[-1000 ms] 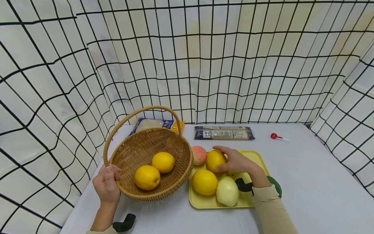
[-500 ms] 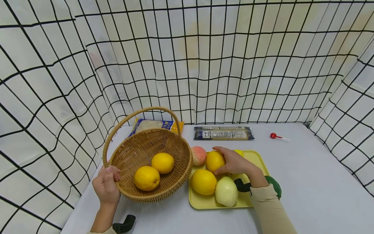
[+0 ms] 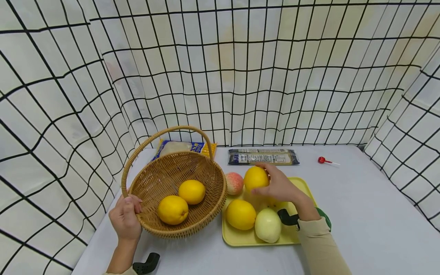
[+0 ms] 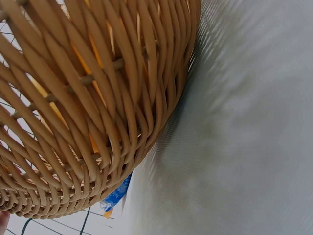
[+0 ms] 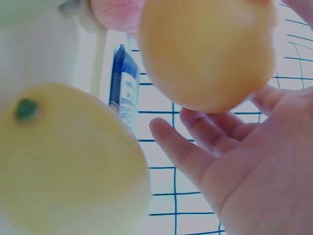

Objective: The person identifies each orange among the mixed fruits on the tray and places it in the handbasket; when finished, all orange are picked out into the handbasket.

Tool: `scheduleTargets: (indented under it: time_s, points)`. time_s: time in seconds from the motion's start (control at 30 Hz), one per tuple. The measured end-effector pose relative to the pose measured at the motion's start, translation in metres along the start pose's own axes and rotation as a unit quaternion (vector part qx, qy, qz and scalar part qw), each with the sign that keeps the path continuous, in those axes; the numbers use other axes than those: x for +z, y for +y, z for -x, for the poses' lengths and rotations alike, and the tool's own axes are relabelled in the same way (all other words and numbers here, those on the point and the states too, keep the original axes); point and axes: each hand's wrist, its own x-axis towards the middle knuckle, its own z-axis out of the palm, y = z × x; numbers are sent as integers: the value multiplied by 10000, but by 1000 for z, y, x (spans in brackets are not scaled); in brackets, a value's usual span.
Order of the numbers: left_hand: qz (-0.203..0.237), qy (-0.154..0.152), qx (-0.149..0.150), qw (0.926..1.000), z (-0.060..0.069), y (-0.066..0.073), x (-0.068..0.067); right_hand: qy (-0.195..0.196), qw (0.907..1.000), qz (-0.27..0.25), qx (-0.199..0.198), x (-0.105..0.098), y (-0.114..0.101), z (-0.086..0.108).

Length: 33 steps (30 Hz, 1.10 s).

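Observation:
The left hand (image 3: pixel 126 215) grips the left rim of a tilted wicker basket (image 3: pixel 172 172) by the foot of its handle; two yellow fruits (image 3: pixel 173 209) lie inside. Raised above the yellow tray (image 3: pixel 261 241), an orange-yellow fruit (image 3: pixel 255 178) is pinched between the thumb and fingers of the right hand (image 3: pixel 280 185). On the tray sit another yellow fruit (image 3: pixel 240 214), a pale green-white one (image 3: pixel 268 225) and a pink peach (image 3: pixel 234 183). In the right wrist view the held fruit (image 5: pixel 208 54) rests against the fingers of the right hand (image 5: pixel 244 147). The left wrist view shows mostly basket weave (image 4: pixel 88 112).
Behind the basket lies a blue and yellow bag (image 3: pixel 177 146). A dark packet (image 3: pixel 263 156) stretches behind the tray, and a red lollipop (image 3: pixel 321 160) lies at the back right. Something green (image 3: pixel 324 218) is partly hidden by the right wrist. Netted white walls surround the table.
The right hand has lifted the orange-yellow fruit up off the tray, moving slightly back. The left hand and basket have hardly moved.

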Motion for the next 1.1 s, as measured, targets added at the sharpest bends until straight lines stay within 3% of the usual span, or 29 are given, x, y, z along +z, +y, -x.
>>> scheduleTargets:
  time_s: [0.33, 0.57, 0.87, 1.1]
  points:
    - [31, 11, -8, 10000, 1, 0, -1, 653, 9964, -275, -475, -5, -18, 1]
    - [63, 0, -2, 10000, 0, 0, -2, 1042, 9918, -519, -525, 1, -41, 2]
    - [102, 14, 6, 9999, 0, 0, -1, 1138, 9876, -887, -610, 25, -66, 3]
    - [90, 7, 7, 10000, 0, 0, 0, 1105, 9787, -1586, -690, 45, -81, 2]
